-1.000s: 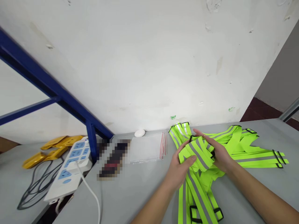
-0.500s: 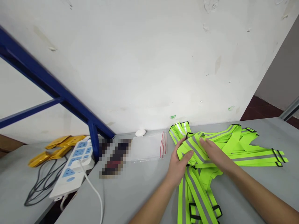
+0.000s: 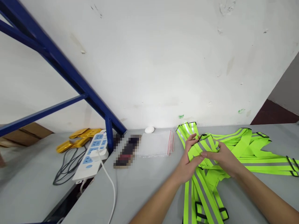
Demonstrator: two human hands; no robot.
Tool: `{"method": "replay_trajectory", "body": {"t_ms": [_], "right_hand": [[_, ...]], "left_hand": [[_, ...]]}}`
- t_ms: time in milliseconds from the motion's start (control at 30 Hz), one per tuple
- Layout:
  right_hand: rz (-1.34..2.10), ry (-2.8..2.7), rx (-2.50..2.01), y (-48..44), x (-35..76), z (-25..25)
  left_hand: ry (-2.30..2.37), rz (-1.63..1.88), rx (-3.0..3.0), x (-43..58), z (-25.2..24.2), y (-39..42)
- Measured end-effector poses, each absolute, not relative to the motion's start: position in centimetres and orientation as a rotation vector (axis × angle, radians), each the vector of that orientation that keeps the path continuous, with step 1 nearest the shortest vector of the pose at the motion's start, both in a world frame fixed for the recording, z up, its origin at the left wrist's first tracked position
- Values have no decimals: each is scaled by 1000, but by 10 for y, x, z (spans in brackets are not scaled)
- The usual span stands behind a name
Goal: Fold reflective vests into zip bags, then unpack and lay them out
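Observation:
Between both hands is a folded bundle of lime-yellow reflective strap [image 3: 202, 148] with grey stripes. My left hand [image 3: 187, 163] grips its left side, thumb across the front and fingers behind. From the right, my right hand [image 3: 224, 158] closes on the bundle, its thumb meeting the left thumb at the front. More reflective straps [image 3: 254, 149] with black buckles lie spread on the grey table to the right. Other straps [image 3: 198, 196] run toward the near edge below the hands, with black buckles [image 3: 200, 210] on them. The fingers behind the bundle are partly hidden.
Clear zip bags [image 3: 155, 143] with red seals lie left of the straps, beside a white oval object [image 3: 149, 129]. Further left are a blurred-out item [image 3: 127, 152], a white power strip [image 3: 90, 160] with cables, yellow packets [image 3: 80, 138] and a blue metal frame [image 3: 77, 84].
My right hand has gone from lying over the bundle's right side to gripping it. The bundle looks more compact and turned. The view has shifted, so the surroundings sit further right.

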State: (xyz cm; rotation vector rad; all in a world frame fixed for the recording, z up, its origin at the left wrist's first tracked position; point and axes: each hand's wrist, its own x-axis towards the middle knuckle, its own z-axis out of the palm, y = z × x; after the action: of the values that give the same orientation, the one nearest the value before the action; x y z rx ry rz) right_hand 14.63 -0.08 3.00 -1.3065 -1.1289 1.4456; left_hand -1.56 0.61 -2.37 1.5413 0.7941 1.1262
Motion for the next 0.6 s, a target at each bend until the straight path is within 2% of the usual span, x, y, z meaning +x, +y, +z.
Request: {"method": "replay_trajectory", "body": {"t_ms": [167,300,400,467,533,600], "right_hand": [[1386,-1302,-1165,2,151,18],[948,-1525,-1181,4,161,14],[484,-1795,-1135,7,175,8],[247,-1954,-1068,10,183,3],[104,-2051,-1010,12,186,-3],[13,-2121,-938,14,184,-7]], "left_hand": [[804,956,1766,-29,-10,10],[930,1033,1860,-61,1,30],[1512,1035,1845,-91,-1,47],[1921,777,1911,-106,-9,56],[2082,520,1929,-116,-17,61],[2109,425,1918,-122,-21,63]]}}
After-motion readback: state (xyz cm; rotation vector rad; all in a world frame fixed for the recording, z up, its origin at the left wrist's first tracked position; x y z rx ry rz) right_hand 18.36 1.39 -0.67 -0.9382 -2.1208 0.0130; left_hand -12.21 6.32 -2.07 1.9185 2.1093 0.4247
